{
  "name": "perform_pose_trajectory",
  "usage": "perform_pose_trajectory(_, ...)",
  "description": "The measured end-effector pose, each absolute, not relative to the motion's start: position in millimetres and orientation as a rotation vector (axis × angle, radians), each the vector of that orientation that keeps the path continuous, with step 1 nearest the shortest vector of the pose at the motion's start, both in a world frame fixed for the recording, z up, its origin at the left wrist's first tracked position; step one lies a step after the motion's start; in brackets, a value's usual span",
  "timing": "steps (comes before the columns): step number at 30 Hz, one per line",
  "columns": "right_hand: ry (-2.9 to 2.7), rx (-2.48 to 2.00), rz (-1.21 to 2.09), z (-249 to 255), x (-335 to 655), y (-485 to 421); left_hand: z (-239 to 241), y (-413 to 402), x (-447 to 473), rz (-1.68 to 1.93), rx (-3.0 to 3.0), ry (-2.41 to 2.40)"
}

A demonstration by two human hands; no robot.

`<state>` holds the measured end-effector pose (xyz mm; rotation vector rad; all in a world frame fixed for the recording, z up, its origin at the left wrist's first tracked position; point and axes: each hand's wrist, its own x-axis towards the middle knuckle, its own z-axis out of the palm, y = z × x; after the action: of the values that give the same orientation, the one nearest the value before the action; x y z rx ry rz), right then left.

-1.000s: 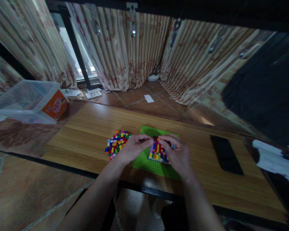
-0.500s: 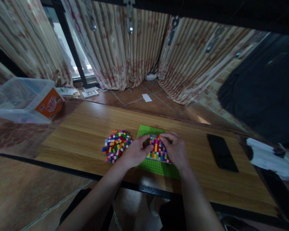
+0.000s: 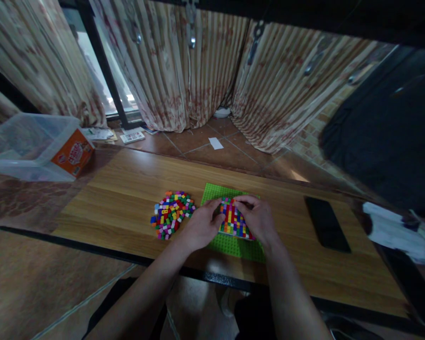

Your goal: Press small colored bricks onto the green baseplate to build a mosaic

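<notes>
A panel of multicoloured toy bricks [image 3: 233, 222] lies over a green studded baseplate [image 3: 230, 248]. My left hand [image 3: 202, 225] is curved at the panel's left side, forefinger at its far corner and thumb lower down on it. At the panel's far edge, my right hand [image 3: 259, 217] has its thumb and forefinger pinched on a small orange-red toy brick, mostly covered by the fingertips. Its other fingers are folded by the panel's right side. Left of my left hand is a loose pile of small coloured bricks [image 3: 172, 215].
A black phone [image 3: 326, 224] lies on the wooden table [image 3: 127, 189] to the right. Far left stands a clear plastic bin [image 3: 31, 151] with an orange label. White papers [image 3: 386, 226] are at the right end. Patterned curtains [image 3: 163, 71] hang behind.
The panel and my left hand have shifted very slightly to the right. My right hand keeps its pinch at the far edge, its fingertips moved a little left.
</notes>
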<state>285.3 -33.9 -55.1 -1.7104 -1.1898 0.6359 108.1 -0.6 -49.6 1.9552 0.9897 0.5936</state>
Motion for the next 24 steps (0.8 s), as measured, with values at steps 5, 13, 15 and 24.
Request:
perform_pose_trajectory(5, -1.153, -1.742, 0.698, -51.9, 284.3, -33.2, -49.2, -1.7, 109.6, 0.562, 1.98, 1.013)
perform_pose_trajectory(13, -1.124, -1.72, 0.681, -53.1, 281.7, -33.7, -51.3, -2.2, 108.4, 0.591, 2.001, 1.011)
perform_pose_trajectory(15, -1.122, -1.713, 0.7, -54.5, 283.3, -35.4, -51.6, -1.6, 107.2, 0.603, 1.982, 1.002)
perform_pose_trajectory(24, -0.997, -1.649, 0.467, -57.9, 296.5, -38.8, -49.8, 33.7, 73.7, 0.804, 1.763, 1.107)
